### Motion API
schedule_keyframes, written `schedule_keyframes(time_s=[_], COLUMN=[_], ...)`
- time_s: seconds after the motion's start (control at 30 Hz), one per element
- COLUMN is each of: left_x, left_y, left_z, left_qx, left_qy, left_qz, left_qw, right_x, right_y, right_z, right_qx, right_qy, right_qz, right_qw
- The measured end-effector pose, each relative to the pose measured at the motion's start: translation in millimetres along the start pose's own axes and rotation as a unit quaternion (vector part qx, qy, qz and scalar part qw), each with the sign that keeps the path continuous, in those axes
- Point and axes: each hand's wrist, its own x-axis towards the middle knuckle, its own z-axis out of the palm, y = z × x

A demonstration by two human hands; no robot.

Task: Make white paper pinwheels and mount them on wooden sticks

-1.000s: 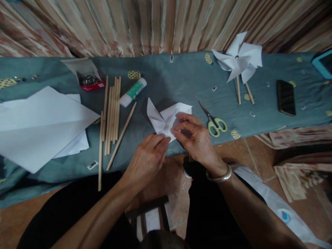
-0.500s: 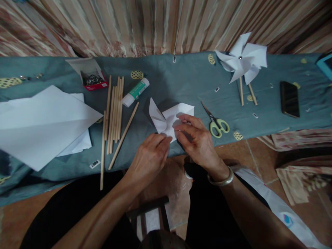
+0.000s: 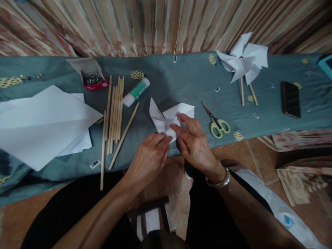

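left hand (image 3: 152, 152) — pinched on folded paper (image 3: 171, 117), near edge | right hand (image 3: 193, 140) — fingers half spread, fingertips at its middle

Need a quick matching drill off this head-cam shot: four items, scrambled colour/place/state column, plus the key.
1. folded paper
2. scissors
3. glue stick
4. phone

A. dark, right of the paper pinwheels
B. green label on a white tube
C. pinched by the left hand
D. light-green handles

Pairs: 1-C, 2-D, 3-B, 4-A
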Motion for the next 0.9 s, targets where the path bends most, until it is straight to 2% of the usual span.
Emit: schedule_keyframes(time_s=[0.4,0.67,0.9], left_x=[0,2,1], left_y=[0,1,2], left_z=[0,-7,-6], left_qx=[-0.003,0.027,0.031], left_qy=[-0.007,-0.027,-0.03], left_qz=[-0.008,-0.008,-0.014], left_qw=[1.0,0.999,0.999], right_x=[-4,-9,3], right_y=[-7,-12,-19], right_z=[5,15,14], right_qx=[-0.049,-0.104,-0.114], right_qy=[-0.041,-0.041,-0.031], right_qz=[0.027,0.018,0.025], right_qw=[0.998,0.994,0.993])
